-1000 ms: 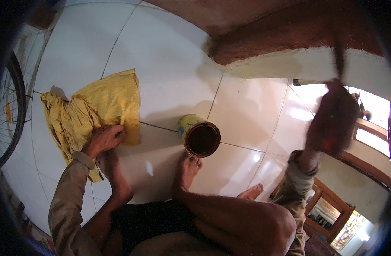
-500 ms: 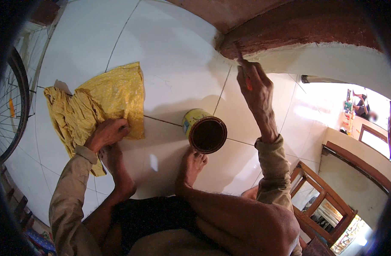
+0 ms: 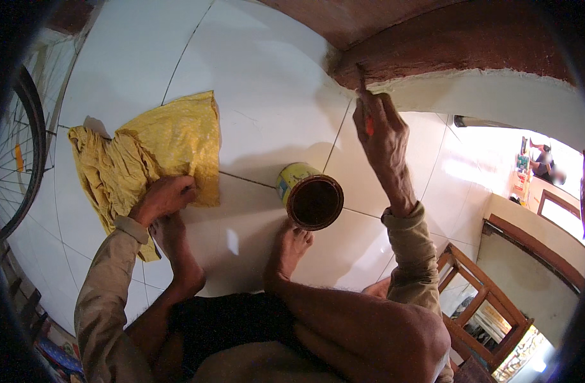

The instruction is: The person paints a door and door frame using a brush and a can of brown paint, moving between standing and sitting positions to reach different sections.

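At far left is a bicycle wheel (image 3: 38,127); next, a crumpled yellow sheet (image 3: 177,131) lies on the tiled floor (image 3: 254,143), probably light and limp, easily gathered by an edge. The left hand (image 3: 165,196) is loosely curled over its near side; I cannot tell whether it pinches the material. In the middle stands an open can (image 3: 294,172), dark inside, likely slick around its stained rim, so better held by its wall. The right hand (image 3: 383,127) grips a slim brush (image 3: 361,80), seemingly light, best steadied by its stiff handle, tip at the reddish-brown band (image 3: 446,51).
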A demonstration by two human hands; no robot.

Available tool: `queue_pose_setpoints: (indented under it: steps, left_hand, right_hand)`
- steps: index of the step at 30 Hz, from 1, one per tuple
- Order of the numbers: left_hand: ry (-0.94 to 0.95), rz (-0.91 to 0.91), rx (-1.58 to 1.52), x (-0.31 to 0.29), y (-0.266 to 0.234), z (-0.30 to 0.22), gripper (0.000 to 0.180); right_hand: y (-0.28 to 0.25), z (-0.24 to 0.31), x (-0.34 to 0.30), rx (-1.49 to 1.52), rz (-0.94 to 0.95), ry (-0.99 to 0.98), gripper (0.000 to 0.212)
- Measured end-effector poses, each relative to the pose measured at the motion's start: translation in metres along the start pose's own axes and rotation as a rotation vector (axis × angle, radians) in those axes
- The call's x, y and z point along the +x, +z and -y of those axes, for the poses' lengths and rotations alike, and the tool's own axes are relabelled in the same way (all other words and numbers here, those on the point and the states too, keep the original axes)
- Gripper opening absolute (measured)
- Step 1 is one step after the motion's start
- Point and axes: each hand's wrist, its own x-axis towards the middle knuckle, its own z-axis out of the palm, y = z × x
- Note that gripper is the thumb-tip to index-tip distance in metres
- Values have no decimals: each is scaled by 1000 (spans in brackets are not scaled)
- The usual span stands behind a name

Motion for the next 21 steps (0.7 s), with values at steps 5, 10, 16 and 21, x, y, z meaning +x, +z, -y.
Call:
queue_pose_setpoints:
  steps: [5, 10, 16, 21]
  left_hand:
    - [35, -24, 111, 2, 5, 6, 23]
    - [23, -28, 69, 2, 4, 4, 25]
    - [43, -27, 88, 4, 6, 10, 26]
    - [33, 15, 86, 3, 1, 3, 25]
  right_hand:
    - [21, -23, -6, 65, 177, -63, 26]
    - [24, -15, -11, 82, 140, -29, 24]
    - [30, -23, -7, 114, 138, 3, 22]
    - [40, -34, -7, 128, 225, 42, 21]
